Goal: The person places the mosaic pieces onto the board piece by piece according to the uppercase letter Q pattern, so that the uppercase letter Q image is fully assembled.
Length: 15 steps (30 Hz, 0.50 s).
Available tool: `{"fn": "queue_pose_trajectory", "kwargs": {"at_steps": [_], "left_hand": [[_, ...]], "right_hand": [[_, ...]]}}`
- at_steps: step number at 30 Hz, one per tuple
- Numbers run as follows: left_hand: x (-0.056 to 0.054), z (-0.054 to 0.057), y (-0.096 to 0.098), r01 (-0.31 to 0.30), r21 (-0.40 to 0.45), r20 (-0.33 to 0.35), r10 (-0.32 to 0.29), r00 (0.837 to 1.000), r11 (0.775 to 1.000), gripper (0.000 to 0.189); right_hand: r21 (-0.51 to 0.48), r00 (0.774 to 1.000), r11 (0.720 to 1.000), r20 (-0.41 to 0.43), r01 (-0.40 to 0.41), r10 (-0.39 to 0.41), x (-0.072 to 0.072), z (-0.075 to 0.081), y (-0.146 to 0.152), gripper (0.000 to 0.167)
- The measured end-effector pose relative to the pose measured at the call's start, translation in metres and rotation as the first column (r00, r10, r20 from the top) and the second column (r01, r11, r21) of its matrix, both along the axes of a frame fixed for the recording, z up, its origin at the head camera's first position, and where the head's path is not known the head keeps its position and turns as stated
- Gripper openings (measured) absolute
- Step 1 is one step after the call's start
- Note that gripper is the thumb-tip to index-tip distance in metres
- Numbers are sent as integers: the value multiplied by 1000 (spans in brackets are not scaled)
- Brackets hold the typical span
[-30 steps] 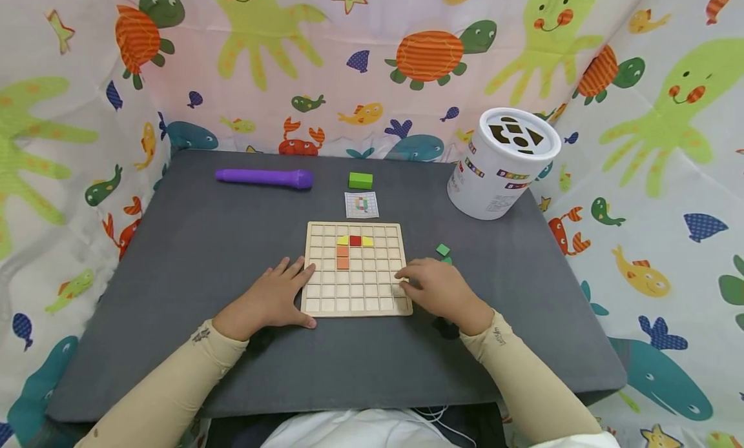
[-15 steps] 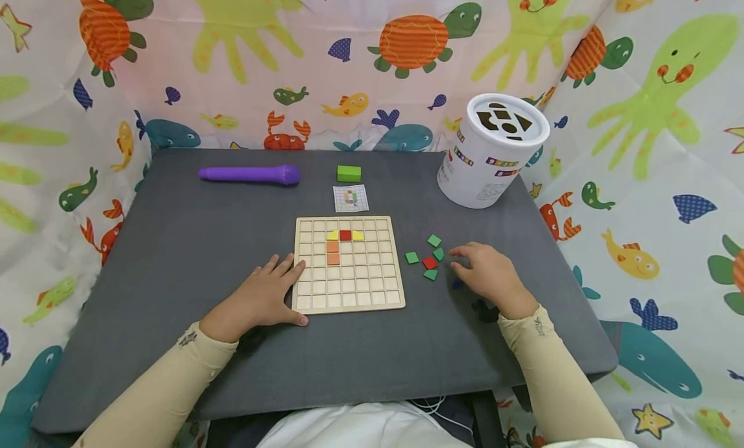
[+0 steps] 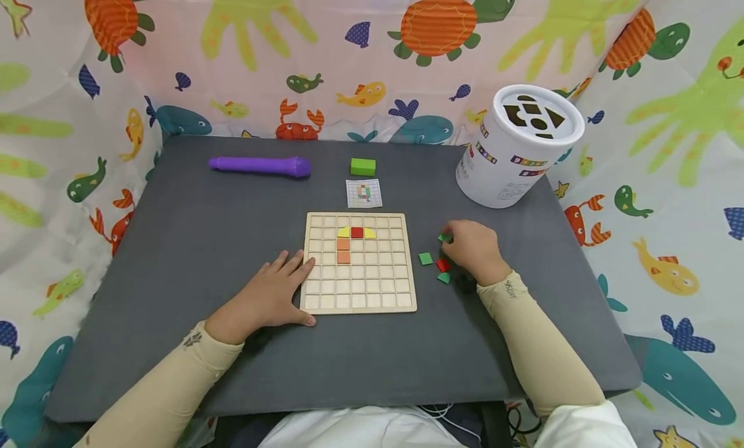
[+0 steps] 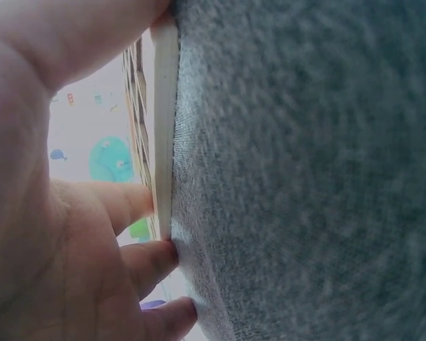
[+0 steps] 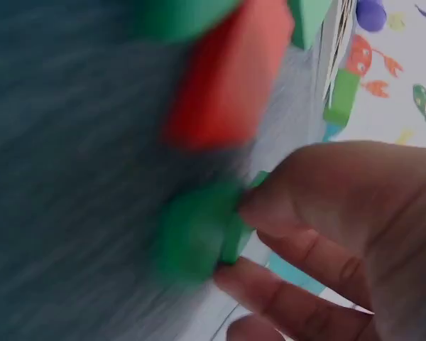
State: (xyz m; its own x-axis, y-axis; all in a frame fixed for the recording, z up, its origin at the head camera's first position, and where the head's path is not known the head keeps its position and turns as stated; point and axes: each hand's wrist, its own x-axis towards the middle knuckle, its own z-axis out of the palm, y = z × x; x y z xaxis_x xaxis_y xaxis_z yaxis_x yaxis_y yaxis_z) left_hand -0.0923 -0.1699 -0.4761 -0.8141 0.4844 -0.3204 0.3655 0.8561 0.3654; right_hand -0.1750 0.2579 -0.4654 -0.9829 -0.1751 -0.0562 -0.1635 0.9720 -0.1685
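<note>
My left hand [image 3: 264,299] lies with fingers spread at the left edge of a wooden grid board [image 3: 372,285]; in the left wrist view its fingertips touch the board's side [image 4: 165,135]. Set in the grid are a red tile [image 3: 357,232] between two yellow pieces, and two orange tiles [image 3: 343,250] below. Right of the board, my right hand [image 3: 473,249] pinches a small green tile [image 5: 236,231] between thumb and fingers. Close beside it lies another green piece [image 5: 193,234], blurred. A loose red tile [image 3: 443,265] and green tiles [image 3: 425,259] lie near that hand.
Behind the board lie a small pattern card [image 3: 364,193] and a green block [image 3: 363,167]. A purple microphone-shaped object [image 3: 259,166] is at the back left. A tall white tub [image 3: 511,157] with a shape-hole lid stands back right on the grey table [image 3: 232,228].
My right hand has gone from the board's right edge out to the loose tiles, then forward onto the far green ones, where its fingers have closed on one. My left hand stays at the board.
</note>
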Motion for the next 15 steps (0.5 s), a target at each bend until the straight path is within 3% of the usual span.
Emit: {"fn": "queue_pose_trajectory", "kwargs": {"at_steps": [3, 6, 11, 15], "left_hand": [[1, 1, -1, 0, -6, -9, 0, 1000, 1000, 124], [2, 1, -3, -2, -11, -12, 2, 1000, 1000, 125], [1, -1, -3, -6, -14, -4, 6, 1000, 1000, 126], [-1, -3, -2, -1, -16, 11, 1, 1000, 1000, 127]], "right_hand": [[-3, 997, 997, -20, -72, 72, -4, 8, -22, 24], [-32, 981, 981, -45, -192, 191, -3, 14, -53, 20], [-2, 915, 917, -74, -398, 397, -3, 11, -99, 14], [61, 883, 885, -69, -461, 465, -6, 4, -120, 14]]}}
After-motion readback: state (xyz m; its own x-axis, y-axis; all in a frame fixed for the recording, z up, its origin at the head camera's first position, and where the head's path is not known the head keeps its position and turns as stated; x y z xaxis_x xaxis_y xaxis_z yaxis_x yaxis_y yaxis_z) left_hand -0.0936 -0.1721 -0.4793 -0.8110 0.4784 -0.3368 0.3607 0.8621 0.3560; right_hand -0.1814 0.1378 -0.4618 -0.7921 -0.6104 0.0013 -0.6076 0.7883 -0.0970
